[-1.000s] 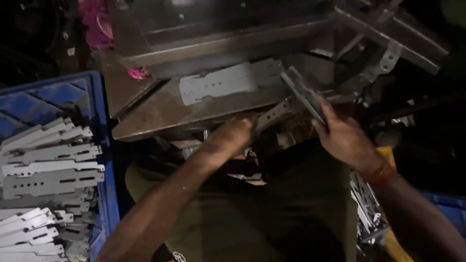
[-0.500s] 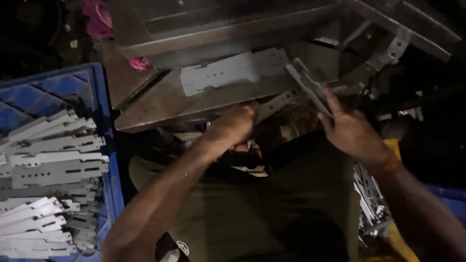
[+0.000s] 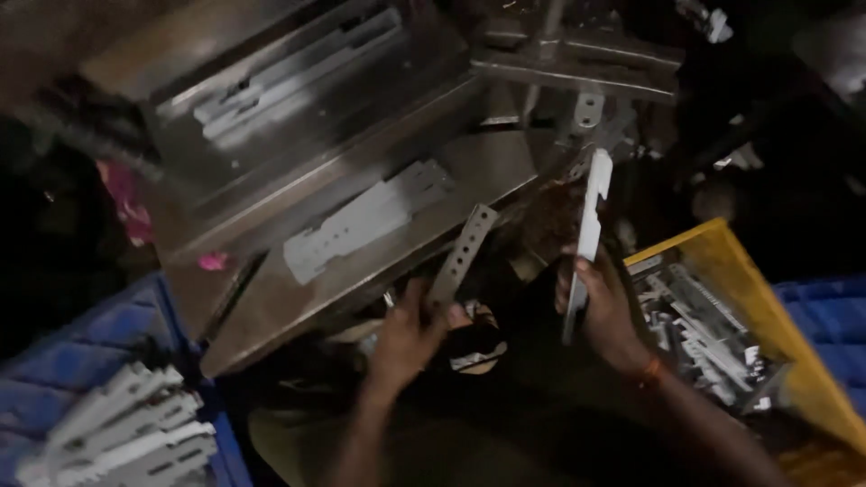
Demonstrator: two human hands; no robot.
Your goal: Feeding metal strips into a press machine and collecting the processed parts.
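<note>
Nearest, at lower left: blue crate (image 3: 63, 379) stacked with pale punched metal strips (image 3: 126, 437). Left hand (image 3: 410, 334) closed around the lower end of 1 perforated metal strip (image 3: 462, 254), tilted up toward the press bed (image 3: 487, 167). Right hand (image 3: 604, 307) gripping 1 long flat strip (image 3: 586, 239) edge-on, nearly upright. Just right: yellow crate (image 3: 794, 361) of metal parts. Farther: 1 flat blank (image 3: 365, 221) lying on the press bed.

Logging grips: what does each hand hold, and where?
Left hand grips a holed metal strip by its lower end; right hand holds a flat metal plate near its lower half.
</note>
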